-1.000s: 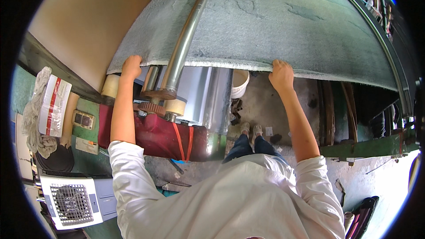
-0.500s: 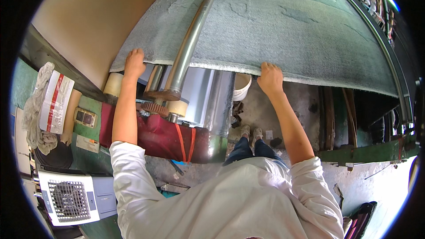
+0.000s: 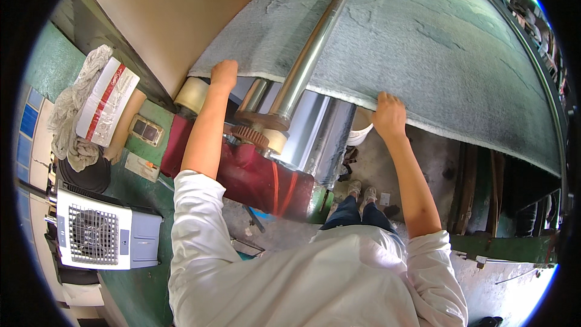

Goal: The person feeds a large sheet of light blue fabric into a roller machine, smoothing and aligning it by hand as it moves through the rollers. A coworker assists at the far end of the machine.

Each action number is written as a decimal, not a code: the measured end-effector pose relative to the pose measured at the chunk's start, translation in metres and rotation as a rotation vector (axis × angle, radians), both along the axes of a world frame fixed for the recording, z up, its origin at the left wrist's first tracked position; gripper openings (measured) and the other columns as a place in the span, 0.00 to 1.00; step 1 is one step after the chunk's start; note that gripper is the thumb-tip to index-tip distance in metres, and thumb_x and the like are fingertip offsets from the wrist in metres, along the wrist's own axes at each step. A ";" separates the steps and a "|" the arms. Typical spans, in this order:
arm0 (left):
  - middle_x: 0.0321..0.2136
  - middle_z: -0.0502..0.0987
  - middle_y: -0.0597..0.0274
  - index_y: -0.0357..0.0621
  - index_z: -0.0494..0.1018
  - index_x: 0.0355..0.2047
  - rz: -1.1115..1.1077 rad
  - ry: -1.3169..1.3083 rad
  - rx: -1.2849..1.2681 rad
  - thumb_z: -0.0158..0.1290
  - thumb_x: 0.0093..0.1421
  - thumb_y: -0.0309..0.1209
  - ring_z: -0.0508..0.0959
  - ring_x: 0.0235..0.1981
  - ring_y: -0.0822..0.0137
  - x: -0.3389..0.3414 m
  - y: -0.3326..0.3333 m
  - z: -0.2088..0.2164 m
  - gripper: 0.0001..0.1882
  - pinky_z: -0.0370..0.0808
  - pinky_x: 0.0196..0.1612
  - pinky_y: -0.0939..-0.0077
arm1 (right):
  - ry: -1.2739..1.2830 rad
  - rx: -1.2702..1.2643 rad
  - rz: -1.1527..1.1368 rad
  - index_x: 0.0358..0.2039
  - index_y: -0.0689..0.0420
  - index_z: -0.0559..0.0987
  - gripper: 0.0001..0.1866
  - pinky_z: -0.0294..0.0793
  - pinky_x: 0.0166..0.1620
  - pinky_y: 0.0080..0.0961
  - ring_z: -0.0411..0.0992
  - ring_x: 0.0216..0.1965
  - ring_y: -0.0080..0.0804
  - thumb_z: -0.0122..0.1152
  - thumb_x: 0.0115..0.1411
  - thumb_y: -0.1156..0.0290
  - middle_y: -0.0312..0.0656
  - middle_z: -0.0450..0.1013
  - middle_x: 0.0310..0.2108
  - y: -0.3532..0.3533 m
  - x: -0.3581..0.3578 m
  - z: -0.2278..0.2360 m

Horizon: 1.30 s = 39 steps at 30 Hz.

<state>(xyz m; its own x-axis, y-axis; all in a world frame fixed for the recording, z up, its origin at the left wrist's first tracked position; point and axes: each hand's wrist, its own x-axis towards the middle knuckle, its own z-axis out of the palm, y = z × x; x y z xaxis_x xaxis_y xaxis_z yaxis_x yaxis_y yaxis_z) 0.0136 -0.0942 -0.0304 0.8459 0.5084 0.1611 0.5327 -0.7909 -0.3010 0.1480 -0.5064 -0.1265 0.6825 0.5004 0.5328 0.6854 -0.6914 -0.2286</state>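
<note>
Head view: your left hand [image 3: 223, 75] and right hand [image 3: 388, 115] are gripping the near edge of the grey felt sheet [image 3: 423, 36], fingertips hidden underneath; beyond, a steel roller [image 3: 315, 42] is crossing it, its far end cut off.

A wide grey-green felt sheet [image 3: 423, 30] drapes taut over the shiny steel roller [image 3: 315, 42], its pale near edge hanging free.

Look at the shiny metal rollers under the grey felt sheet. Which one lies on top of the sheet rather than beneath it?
The long slim steel roller: it runs up across the top of the grey felt sheet. The wider polished drum sits below the sheet's edge, between the left hand and right hand.
</note>
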 end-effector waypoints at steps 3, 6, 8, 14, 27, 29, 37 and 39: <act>0.37 0.75 0.44 0.38 0.75 0.30 -0.004 -0.075 0.015 0.49 0.47 0.17 0.74 0.41 0.45 -0.001 -0.001 0.000 0.09 0.73 0.42 0.57 | 0.038 -0.008 0.059 0.28 0.60 0.70 0.10 0.70 0.39 0.38 0.70 0.37 0.46 0.56 0.42 0.77 0.47 0.71 0.30 0.005 0.001 0.002; 0.36 0.76 0.46 0.36 0.74 0.27 -0.242 -0.245 0.054 0.49 0.46 0.17 0.73 0.43 0.46 0.005 -0.013 0.000 0.07 0.72 0.43 0.58 | 0.024 -0.002 0.193 0.32 0.60 0.70 0.13 0.69 0.42 0.38 0.68 0.42 0.46 0.58 0.42 0.77 0.46 0.69 0.35 -0.008 0.009 0.011; 0.35 0.76 0.46 0.35 0.73 0.25 -0.410 -0.317 0.042 0.49 0.45 0.16 0.73 0.43 0.46 0.010 -0.026 0.003 0.06 0.71 0.44 0.58 | -0.006 -0.036 0.244 0.34 0.59 0.70 0.15 0.68 0.45 0.38 0.65 0.45 0.46 0.59 0.42 0.78 0.46 0.67 0.37 -0.034 0.018 0.019; 0.31 0.75 0.44 0.35 0.72 0.26 -0.388 -0.100 -0.136 0.48 0.43 0.14 0.74 0.38 0.45 0.008 -0.011 -0.005 0.09 0.71 0.38 0.55 | -0.174 0.045 -0.340 0.26 0.60 0.73 0.07 0.69 0.40 0.42 0.69 0.36 0.50 0.52 0.42 0.79 0.47 0.71 0.29 -0.158 0.081 0.011; 0.39 0.74 0.44 0.37 0.74 0.34 0.019 0.007 -0.072 0.50 0.49 0.18 0.74 0.43 0.48 0.000 -0.006 -0.003 0.11 0.72 0.45 0.58 | 0.013 -0.089 -0.257 0.24 0.60 0.71 0.07 0.70 0.39 0.41 0.71 0.34 0.48 0.58 0.41 0.76 0.48 0.72 0.29 -0.118 0.032 -0.012; 0.39 0.75 0.44 0.36 0.74 0.35 0.067 -0.095 -0.026 0.51 0.49 0.19 0.74 0.44 0.51 0.000 -0.014 -0.002 0.11 0.72 0.46 0.60 | 0.009 -0.073 -0.243 0.24 0.60 0.71 0.07 0.70 0.39 0.40 0.71 0.34 0.48 0.58 0.41 0.76 0.48 0.72 0.28 -0.113 0.030 -0.016; 0.36 0.74 0.41 0.35 0.72 0.29 -0.274 -0.125 -0.120 0.48 0.45 0.15 0.73 0.41 0.44 0.005 -0.008 -0.006 0.10 0.71 0.41 0.56 | -0.004 -0.065 -0.206 0.24 0.60 0.71 0.08 0.70 0.38 0.39 0.71 0.34 0.47 0.59 0.40 0.76 0.48 0.72 0.28 -0.085 0.024 -0.008; 0.33 0.74 0.41 0.35 0.73 0.28 -0.228 -0.074 -0.121 0.48 0.44 0.14 0.74 0.39 0.42 0.005 -0.008 -0.007 0.09 0.71 0.39 0.54 | -0.001 -0.071 -0.204 0.24 0.60 0.71 0.09 0.70 0.38 0.40 0.71 0.34 0.46 0.59 0.40 0.75 0.48 0.72 0.28 -0.078 0.022 -0.008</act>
<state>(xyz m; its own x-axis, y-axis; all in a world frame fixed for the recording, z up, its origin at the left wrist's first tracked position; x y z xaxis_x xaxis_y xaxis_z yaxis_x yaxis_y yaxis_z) 0.0183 -0.1022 -0.0377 0.9288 0.3257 0.1766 0.3541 -0.9207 -0.1642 0.1702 -0.5843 -0.1343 0.7728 0.3885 0.5018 0.5300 -0.8300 -0.1737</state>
